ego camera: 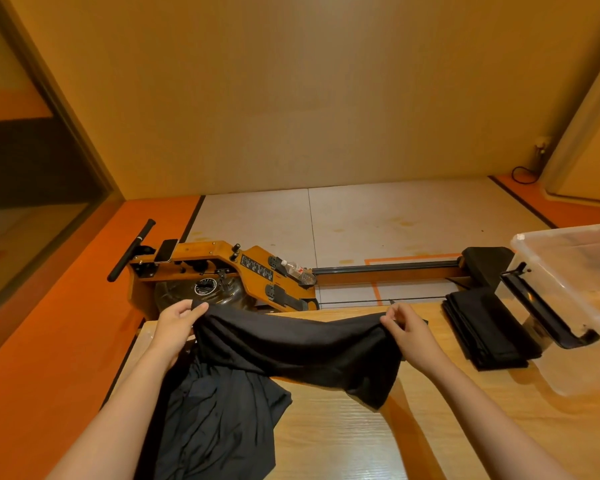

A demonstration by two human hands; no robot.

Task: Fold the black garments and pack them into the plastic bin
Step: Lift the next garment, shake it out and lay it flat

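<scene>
Your left hand (178, 322) and right hand (406, 326) fingers each pinch the black garment (291, 348), stretched between them above the surface (343, 438).

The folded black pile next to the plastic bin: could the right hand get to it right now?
Probably, once it lets go: the right hand is pinching the black garment. The folded pile lies just to its right, with only bare table between them.
</scene>
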